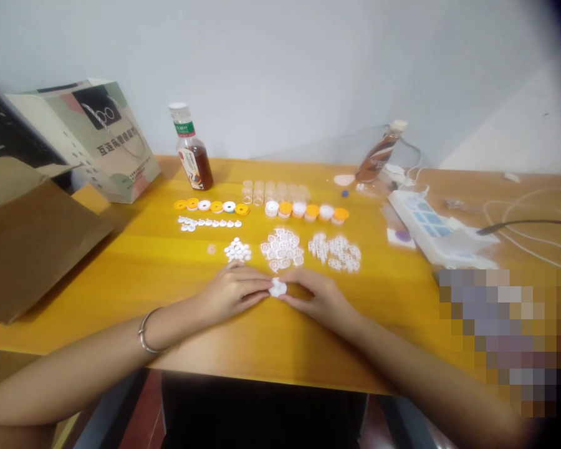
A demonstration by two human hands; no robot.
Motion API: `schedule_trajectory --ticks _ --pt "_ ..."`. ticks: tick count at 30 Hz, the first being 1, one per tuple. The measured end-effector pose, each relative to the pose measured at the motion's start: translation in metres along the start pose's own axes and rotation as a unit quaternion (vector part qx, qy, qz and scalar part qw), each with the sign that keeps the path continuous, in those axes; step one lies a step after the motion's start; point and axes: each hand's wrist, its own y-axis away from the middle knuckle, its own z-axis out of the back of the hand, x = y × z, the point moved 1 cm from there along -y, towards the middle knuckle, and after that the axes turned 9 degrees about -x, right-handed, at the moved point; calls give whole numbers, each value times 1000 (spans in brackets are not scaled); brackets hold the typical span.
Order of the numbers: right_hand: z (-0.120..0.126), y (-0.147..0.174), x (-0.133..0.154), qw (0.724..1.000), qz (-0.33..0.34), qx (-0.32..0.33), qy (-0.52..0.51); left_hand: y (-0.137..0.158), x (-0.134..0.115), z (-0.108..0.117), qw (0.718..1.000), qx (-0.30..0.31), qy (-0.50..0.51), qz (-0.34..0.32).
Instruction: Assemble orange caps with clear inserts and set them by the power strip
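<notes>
A small white round plastic piece (277, 288) is pinched between my two hands just above the near part of the table. My left hand (236, 288) grips its left edge with thumb and fingers, and my right hand (320, 296) grips its right edge. Beyond the fingers lie a pile of white buttons-like discs (238, 250), a heap of white openwork pieces (283, 247) and another spread of white openwork pieces (339, 251). Farther back are a row of small white discs (215, 222) and yellow and white ring-shaped discs (216, 206).
Stacked orange and white discs (312, 212) and clear cylinders (270, 192) stand behind. At the back are a tea bottle (196, 165) and a tilted brown bottle (378, 154). A cardboard box (42, 243) and paper bag (121, 149) flank the left; a white power strip (416, 218) and cables lie right.
</notes>
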Motion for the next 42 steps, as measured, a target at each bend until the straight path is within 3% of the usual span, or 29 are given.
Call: schedule_trajectory --ticks 7,24,42 --pt "-1 6 1 997 38 -43 52 4 -1 -1 998 16 -51 -30" --pt "-3 7 -1 990 88 -71 81 2 -7 2 993 39 -99 -59" --pt "-3 6 5 988 107 -25 111 2 -13 0 979 65 -165 -103"
